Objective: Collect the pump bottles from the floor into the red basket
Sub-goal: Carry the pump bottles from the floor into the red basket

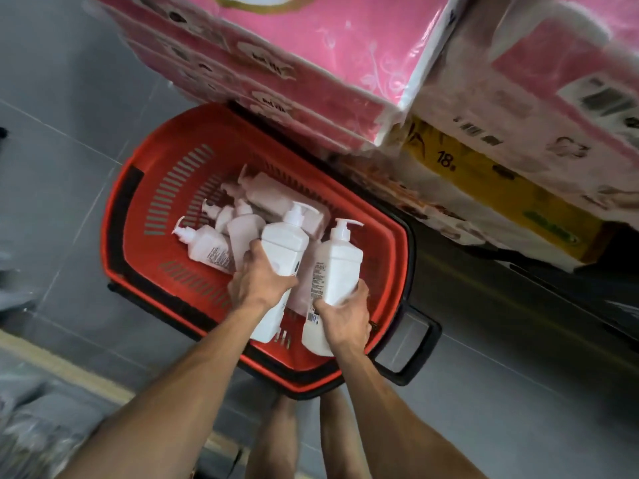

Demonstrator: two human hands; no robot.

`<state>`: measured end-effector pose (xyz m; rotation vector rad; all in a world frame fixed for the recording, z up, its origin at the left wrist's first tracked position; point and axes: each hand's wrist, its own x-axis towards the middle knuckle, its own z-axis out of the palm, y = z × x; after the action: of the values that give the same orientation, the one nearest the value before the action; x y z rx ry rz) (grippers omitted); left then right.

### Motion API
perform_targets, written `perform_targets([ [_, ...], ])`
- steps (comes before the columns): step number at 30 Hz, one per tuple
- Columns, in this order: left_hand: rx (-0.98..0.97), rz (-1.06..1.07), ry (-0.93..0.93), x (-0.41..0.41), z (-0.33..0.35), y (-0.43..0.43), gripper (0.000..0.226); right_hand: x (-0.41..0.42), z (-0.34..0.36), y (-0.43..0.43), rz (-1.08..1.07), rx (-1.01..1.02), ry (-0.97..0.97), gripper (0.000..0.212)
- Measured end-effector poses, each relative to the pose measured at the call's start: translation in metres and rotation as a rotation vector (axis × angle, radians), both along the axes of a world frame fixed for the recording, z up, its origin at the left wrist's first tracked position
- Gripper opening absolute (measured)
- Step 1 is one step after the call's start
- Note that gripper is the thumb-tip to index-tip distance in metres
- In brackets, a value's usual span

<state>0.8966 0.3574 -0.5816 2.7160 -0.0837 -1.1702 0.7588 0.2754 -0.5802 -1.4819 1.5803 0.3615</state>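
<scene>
Mid-drop: L hand gripped one bottle, R hand another, over basket at 6 o'clock; next prob. lower & release.

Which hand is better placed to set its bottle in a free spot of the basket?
Probably the right hand: the right bottle hangs beside bare floor of the red basket; the left hand holds the left bottle over piled bottles.
</scene>
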Motion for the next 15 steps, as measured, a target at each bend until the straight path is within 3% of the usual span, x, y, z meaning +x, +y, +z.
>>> perform_targets([
  [15,0.082,0.114,0.025,0.010,-0.059,0.008,0.096,0.007,-0.070,0.012,-0.056,-0.022,-0.040,0.079],
])
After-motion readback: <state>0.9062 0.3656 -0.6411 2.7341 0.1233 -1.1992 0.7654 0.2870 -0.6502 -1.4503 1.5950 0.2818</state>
